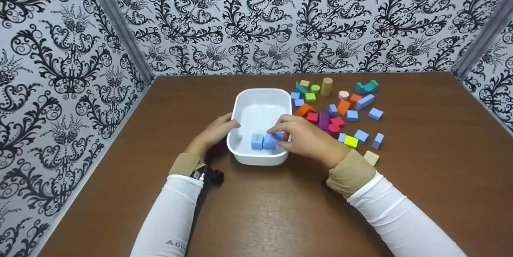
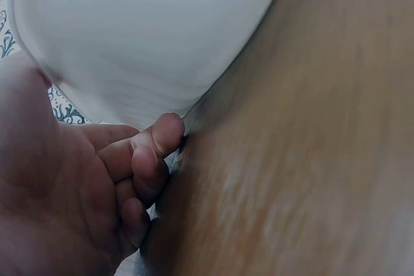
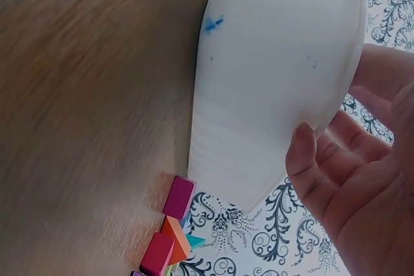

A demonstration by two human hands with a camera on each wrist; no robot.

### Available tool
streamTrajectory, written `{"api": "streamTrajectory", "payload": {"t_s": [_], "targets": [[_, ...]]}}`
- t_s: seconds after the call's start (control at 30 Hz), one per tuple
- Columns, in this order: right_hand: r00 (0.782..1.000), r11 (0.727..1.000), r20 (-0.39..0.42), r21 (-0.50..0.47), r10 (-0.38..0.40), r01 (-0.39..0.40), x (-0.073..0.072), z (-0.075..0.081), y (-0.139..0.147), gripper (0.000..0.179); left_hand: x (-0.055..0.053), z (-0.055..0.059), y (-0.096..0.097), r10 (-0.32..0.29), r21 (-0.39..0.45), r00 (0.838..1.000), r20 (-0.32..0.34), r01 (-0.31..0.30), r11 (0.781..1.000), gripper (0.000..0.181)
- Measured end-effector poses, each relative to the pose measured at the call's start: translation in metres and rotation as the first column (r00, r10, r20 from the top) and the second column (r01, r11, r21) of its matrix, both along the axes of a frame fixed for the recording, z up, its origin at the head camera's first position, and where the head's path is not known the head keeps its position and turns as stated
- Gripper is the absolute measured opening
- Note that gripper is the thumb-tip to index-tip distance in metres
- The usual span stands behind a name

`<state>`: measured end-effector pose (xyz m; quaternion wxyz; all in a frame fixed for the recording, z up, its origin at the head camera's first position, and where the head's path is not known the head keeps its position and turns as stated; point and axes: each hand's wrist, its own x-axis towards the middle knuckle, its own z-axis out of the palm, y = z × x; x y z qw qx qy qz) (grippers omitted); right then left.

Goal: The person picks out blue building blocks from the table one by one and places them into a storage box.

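A white plastic tub (image 1: 256,160) stands on the table in the head view. My left hand (image 1: 214,130) grips its left side, thumb over the rim and fingers against the outer wall; the left wrist view shows those fingers (image 2: 150,166) bent low beside the tub. Over the tub's right rim reaches my right hand (image 1: 302,134), its thumb and fingers pinching a blue block (image 1: 276,136) inside at the near end. Close beside that one, another blue block (image 1: 257,141) with a small green mark on top lies on the tub floor. In the right wrist view the tub wall hides the blocks inside.
Right of the tub, loose toy blocks are spread out: a purple block (image 1: 324,120), a yellow block (image 1: 351,141), a wooden cylinder (image 1: 327,87), a teal curved block (image 1: 367,87) and several blue ones. A patterned wall (image 1: 256,20) closes off the table's back edge.
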<state>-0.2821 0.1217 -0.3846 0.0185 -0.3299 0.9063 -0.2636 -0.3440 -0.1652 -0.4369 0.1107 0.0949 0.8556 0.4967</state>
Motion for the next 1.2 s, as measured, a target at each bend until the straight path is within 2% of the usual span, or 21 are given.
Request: {"api": "streamTrajectory", "payload": {"t_s": [0.2, 0.33, 0.43, 0.6, 0.87, 0.97, 1.13, 1.2], "targets": [[1.0, 1.0, 0.021, 0.016, -0.021, 0.02, 0.0, 0.0, 0.0, 0.036, -0.001, 0.0, -0.001, 0.003, -0.004, 1.0, 0.007, -0.003, 1.0, 0.074], [1.0, 1.0, -0.001, 0.004, 0.002, -0.002, 0.0, -0.001, 0.0, 0.032, -0.001, -0.001, -0.001, 0.006, -0.004, 1.0, 0.004, -0.006, 1.0, 0.074], [0.995, 0.999, -0.083, 0.009, 0.048, -0.048, 0.0, -0.001, 0.003, 0.03, 0.0, -0.001, -0.001, 0.013, 0.007, 1.0, 0.015, -0.013, 1.0, 0.074], [0.966, 0.996, -0.241, 0.019, 0.088, -0.086, -0.001, 0.0, 0.011, 0.026, 0.001, 0.0, 0.0, 0.016, 0.01, 1.0, 0.026, -0.016, 1.0, 0.074], [0.933, 0.995, -0.349, -0.022, 0.088, -0.102, -0.005, 0.008, 0.023, 0.02, 0.001, 0.001, 0.001, 0.023, 0.003, 0.999, 0.036, -0.023, 1.0, 0.075], [0.937, 0.996, -0.34, -0.019, 0.077, -0.088, -0.008, 0.013, 0.03, 0.018, 0.0, 0.0, 0.001, 0.023, 0.002, 0.999, 0.037, -0.023, 1.0, 0.075], [0.971, 0.999, -0.237, 0.031, 0.019, -0.012, -0.015, 0.019, 0.044, 0.017, -0.001, 0.0, 0.0, 0.024, 0.005, 0.999, 0.04, -0.024, 1.0, 0.076], [0.978, 0.998, -0.207, 0.057, -0.002, 0.014, -0.017, 0.019, 0.048, 0.018, -0.001, 0.0, 0.0, 0.025, 0.01, 0.999, 0.043, -0.025, 1.0, 0.077]]}}
